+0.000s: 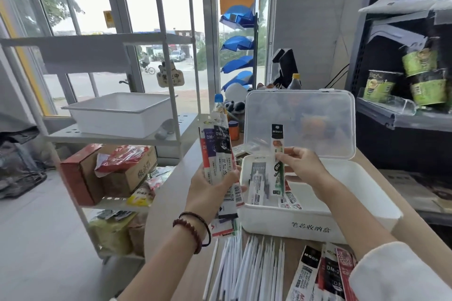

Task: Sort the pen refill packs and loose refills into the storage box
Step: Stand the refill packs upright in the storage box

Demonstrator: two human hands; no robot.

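**Student:** What is the storage box made of?

**Tutor:** Opaque white plastic, smooth and matt. Its lid is frosted translucent plastic with a faint sheen.

**Student:** And the refill packs?

**Tutor:** Glossy printed film, as is the single pack over the box. The loose refills are smooth white plastic tubes.

**Student:** The surroundings?

**Tutor:** The table has a smooth, matt, wood-look top. The rack is white painted metal, perforated. Its tray is matt white plastic, and the carton below is plain brown cardboard.
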